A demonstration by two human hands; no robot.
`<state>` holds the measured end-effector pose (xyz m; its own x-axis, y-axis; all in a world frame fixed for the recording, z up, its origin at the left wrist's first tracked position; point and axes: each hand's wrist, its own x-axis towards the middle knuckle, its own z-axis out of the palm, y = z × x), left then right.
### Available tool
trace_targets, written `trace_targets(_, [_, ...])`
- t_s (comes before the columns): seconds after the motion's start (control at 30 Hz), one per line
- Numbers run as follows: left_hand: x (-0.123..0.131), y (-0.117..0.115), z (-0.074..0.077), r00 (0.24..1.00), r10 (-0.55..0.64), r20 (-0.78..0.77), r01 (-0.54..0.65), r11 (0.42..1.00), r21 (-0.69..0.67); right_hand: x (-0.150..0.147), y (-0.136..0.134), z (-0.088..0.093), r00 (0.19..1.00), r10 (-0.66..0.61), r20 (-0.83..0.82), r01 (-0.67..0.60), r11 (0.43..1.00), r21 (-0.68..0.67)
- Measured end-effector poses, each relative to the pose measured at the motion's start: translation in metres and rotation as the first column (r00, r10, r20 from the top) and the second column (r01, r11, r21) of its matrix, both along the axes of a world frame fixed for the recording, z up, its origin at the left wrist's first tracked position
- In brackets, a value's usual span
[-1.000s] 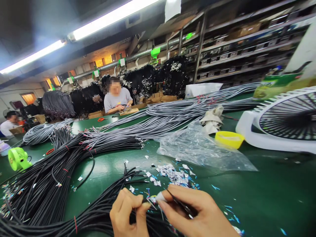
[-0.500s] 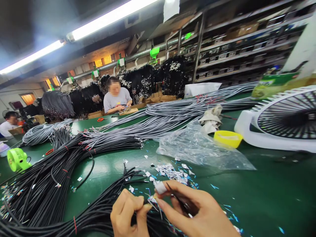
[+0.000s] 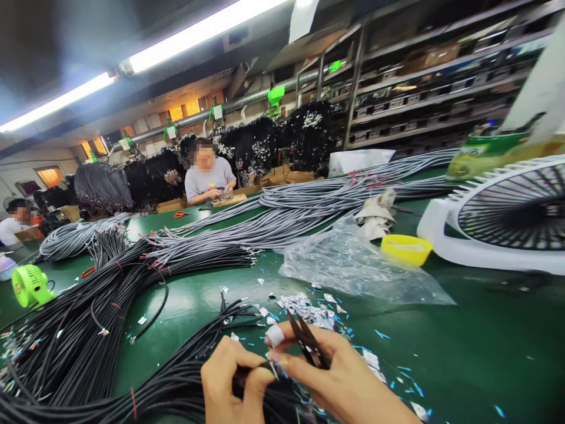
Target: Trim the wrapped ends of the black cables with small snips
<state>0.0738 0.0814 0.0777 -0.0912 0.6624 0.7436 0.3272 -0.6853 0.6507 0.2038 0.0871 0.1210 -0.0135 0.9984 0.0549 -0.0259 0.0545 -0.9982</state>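
Note:
My left hand [image 3: 236, 377] is closed, thumb against fingers, on a black cable near its stripped end. Thin coloured wires [image 3: 277, 366] come out of that end. My right hand [image 3: 335, 365] pinches at these wires with thumb and forefinger; a white wrap covers one fingertip. Dark scissors [image 3: 304, 340] sit in the same hand, blades pointing up and away from the wires. Beneath my hands runs a bundle of black cables [image 3: 176, 377]. Just beyond them lies a heap of silvery foil scraps [image 3: 309, 311] with small blue clippings.
Grey cables [image 3: 282, 218] stretch across the green table [image 3: 485, 335], with more black cables [image 3: 88, 312] at left. A clear plastic bag [image 3: 353, 265], yellow bowl [image 3: 406, 249] and white fan [image 3: 441, 235] stand right. A small green fan [image 3: 30, 285] is left. A co-worker [image 3: 209, 179] sits opposite.
My right hand has shifted slightly left, and the scissors in it have swung up so their blades show. The left hand still grips the cable, almost unmoved.

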Motion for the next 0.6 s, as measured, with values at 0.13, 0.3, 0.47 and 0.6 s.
trace_targets(0.13, [-0.0017, 0.0005, -0.0047, 0.998, -0.017, 0.066, 0.028, 0.985, -0.167, 0.0018, -0.0012, -0.003, 1.0, 0.012, -0.017, -0.011, 0.999, 0.049])
trace_targets(0.3, [0.0004, 0.0001, -0.0062, 0.994, -0.005, 0.111, 0.032, 0.97, -0.239, 0.0047, -0.0045, -0.0065, 0.992, 0.071, -0.101, -0.064, 0.996, 0.07])
trace_targets(0.47, [0.0023, -0.0007, -0.0038, 0.992, -0.006, 0.123, 0.034, 0.973, -0.229, 0.0018, -0.0026, -0.0049, 0.993, 0.002, -0.12, -0.001, 1.0, 0.015])
trace_targets(0.6, [0.0037, -0.0006, -0.0039, 0.997, 0.031, 0.073, -0.018, 0.985, -0.174, 0.0019, 0.0013, -0.008, 0.993, -0.032, -0.117, 0.032, 0.999, 0.002])
